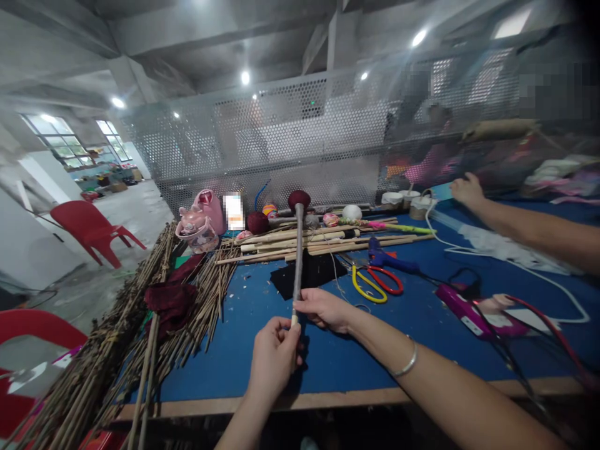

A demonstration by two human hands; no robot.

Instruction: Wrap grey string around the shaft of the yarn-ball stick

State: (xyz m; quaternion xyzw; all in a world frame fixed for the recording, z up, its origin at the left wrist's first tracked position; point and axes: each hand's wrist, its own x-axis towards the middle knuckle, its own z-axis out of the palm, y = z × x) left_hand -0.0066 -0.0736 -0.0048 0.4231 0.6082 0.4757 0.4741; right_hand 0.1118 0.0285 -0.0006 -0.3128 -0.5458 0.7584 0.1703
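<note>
Item: grey-wrapped stick (299, 250) with maroon ball head (299, 200), slanting above the blue bench (225, 375). Left hand (274, 353) is gripping the pale lower end; right hand (325, 309), fingers closed, is pinching the shaft just above.

Risks, as judged: the bulky head is bearing on a slim shaft held only near its foot, so a loosening pinch could let it tip or twist; the grey wrapping, if unsecured, could slip. Yellow scissor handle (355, 284) and blue glue gun (375, 253) are lying beyond the right hand; a sweeping forearm could snag the cables near the purple power strip (454, 306).

Markings: white labels are showing on the strip, illegible; no brand is reading clearly.
</note>
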